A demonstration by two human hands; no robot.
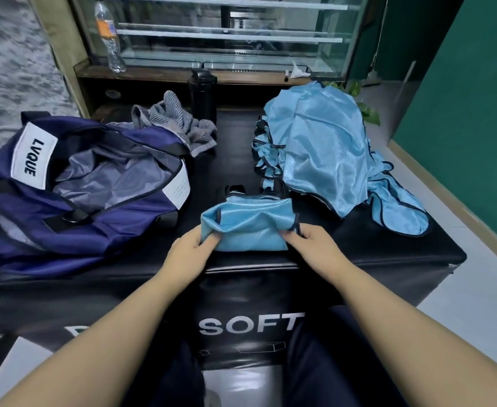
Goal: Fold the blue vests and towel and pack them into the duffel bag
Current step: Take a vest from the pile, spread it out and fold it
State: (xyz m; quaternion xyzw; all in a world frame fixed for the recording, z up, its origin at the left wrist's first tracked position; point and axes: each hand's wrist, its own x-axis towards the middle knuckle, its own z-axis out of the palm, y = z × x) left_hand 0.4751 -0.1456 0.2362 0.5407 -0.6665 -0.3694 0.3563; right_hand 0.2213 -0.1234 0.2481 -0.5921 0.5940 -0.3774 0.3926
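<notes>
A folded blue vest [248, 223] lies near the bench's [417, 254] front edge. Unfolded vests [326, 160] are heaped right. The grey towel [177, 121] lies crumpled behind the open navy duffel bag [74, 186], left.

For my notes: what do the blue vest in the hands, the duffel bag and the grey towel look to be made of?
Folded vest: thin, glossy synthetic, probably polyester mesh, given its sheen and dark binding.
Duffel bag: navy woven nylon-like fabric with a faint shine and a grey lining.
Towel: matte, soft, ribbed cloth, likely cotton or microfibre.
</notes>
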